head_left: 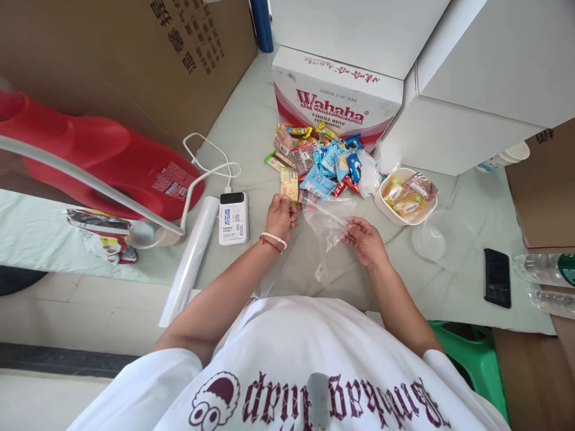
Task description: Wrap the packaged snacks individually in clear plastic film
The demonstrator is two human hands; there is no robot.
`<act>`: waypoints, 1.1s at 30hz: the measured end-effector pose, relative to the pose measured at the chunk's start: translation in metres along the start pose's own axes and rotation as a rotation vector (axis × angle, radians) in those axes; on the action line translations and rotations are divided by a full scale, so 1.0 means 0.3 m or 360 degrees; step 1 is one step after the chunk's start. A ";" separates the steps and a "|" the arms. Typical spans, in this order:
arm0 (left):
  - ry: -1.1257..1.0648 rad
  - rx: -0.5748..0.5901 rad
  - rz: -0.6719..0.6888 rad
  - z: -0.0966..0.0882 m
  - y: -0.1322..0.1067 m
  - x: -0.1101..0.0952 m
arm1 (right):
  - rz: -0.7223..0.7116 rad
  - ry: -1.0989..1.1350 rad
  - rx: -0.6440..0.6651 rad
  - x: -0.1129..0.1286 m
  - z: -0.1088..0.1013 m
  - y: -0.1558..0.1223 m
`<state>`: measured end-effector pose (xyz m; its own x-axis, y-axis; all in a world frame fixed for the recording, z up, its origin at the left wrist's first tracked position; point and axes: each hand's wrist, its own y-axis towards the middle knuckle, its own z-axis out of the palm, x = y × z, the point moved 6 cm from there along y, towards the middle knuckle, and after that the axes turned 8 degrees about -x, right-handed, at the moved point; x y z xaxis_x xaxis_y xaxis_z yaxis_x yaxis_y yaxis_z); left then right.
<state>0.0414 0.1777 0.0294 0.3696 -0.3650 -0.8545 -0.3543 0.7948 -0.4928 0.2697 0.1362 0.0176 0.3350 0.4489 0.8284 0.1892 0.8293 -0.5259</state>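
Observation:
The fingers of my left hand (282,216) are closed at the lower end of a pale yellow snack packet (288,182), which they seem to pinch. My right hand (365,240) grips the edge of a clear plastic bag (330,222) between thumb and fingers. The bag hangs crumpled between my hands, its left side close to my left fingertips. Just beyond lies a pile of wrapped snacks (330,157) in blue, yellow, red and brown wrappers. Beside the pile is a crumpled white plastic bag (368,173).
A cream bowl (390,211) of wrapped snacks stands right, near a translucent lid (428,240). Farther right lie a phone (497,278) and clear bottles (541,268). On the left are a power bank (233,224), plastic roll (191,260) and red jug (112,155). A Wahaba-style carton (336,96) stands behind.

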 end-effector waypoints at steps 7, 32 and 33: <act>0.0699 0.0314 0.0106 0.000 -0.134 0.125 | -0.0095 0.0049 0.0120 0.065 0.035 -0.019; 0.0313 0.0376 -0.0170 -0.035 -0.038 0.138 | 0.0025 -0.0356 -0.0017 -0.002 -0.073 -0.026; 0.0359 0.0383 -0.0239 -0.036 -0.057 0.145 | -0.0018 -0.0346 -0.0046 0.000 -0.071 -0.030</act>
<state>0.0541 0.1431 -0.0010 0.1939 -0.5629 -0.8035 -0.0884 0.8056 -0.5858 0.2875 0.1216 0.0184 0.1263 0.5034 0.8547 0.2195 0.8261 -0.5190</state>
